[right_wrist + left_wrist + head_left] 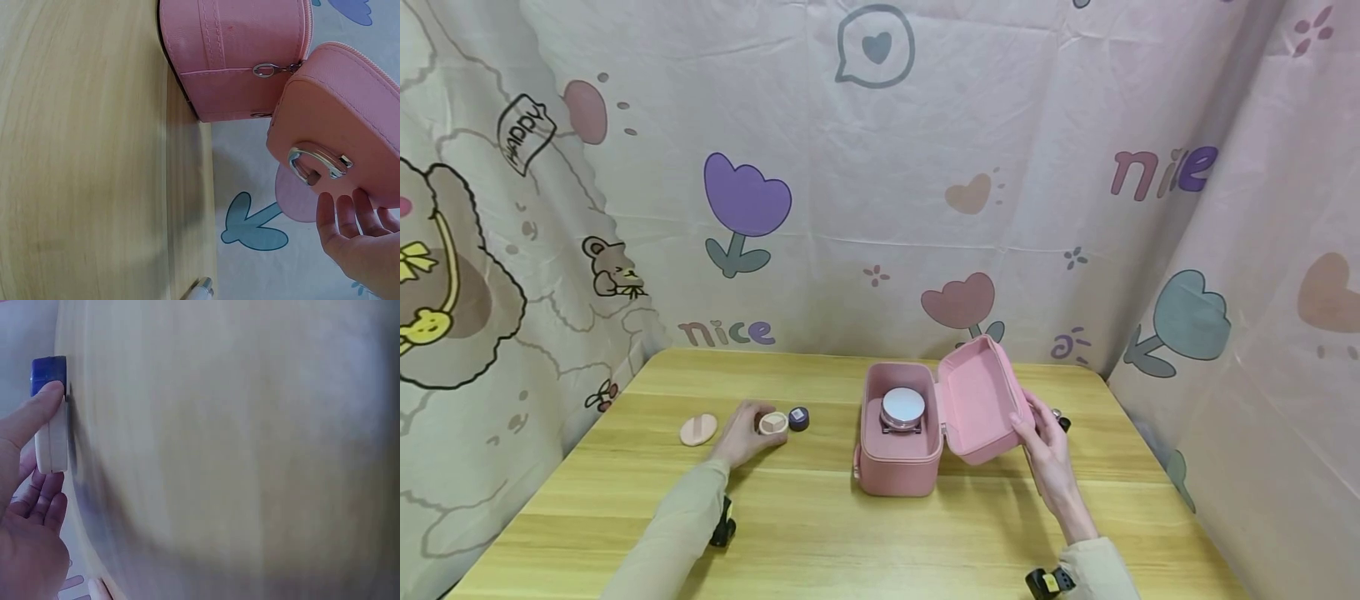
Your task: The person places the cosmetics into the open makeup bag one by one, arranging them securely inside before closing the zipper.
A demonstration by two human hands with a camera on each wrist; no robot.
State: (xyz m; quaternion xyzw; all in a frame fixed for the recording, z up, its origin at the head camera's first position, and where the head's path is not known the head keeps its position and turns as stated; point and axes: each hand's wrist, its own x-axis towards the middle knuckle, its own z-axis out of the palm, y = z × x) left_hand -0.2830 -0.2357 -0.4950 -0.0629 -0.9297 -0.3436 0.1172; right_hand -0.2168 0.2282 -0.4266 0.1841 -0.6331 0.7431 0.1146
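At the left of the table, my left hand (742,437) grips a small round cream-coloured container (773,423) with a pale square label on top. Right beside it stands a dark purple-blue round container (799,419); in the left wrist view, the thumb overlaps its blue side (49,367). A pink cosmetic case (898,475) stands upright in the middle, its lid swung out to the right. Inside lies a round compact-like thing (903,407) with a white top. My right hand (1047,450) holds the lid (977,396), thumb over the rim, fingers against the outer face (319,119).
A round pink powder puff (698,429) with a strap lies left of my left hand. Behind my right hand, a small dark and silver thing (1062,419) shows partly. Printed cloth (850,308) hangs behind the wooden table (820,533) and at both sides.
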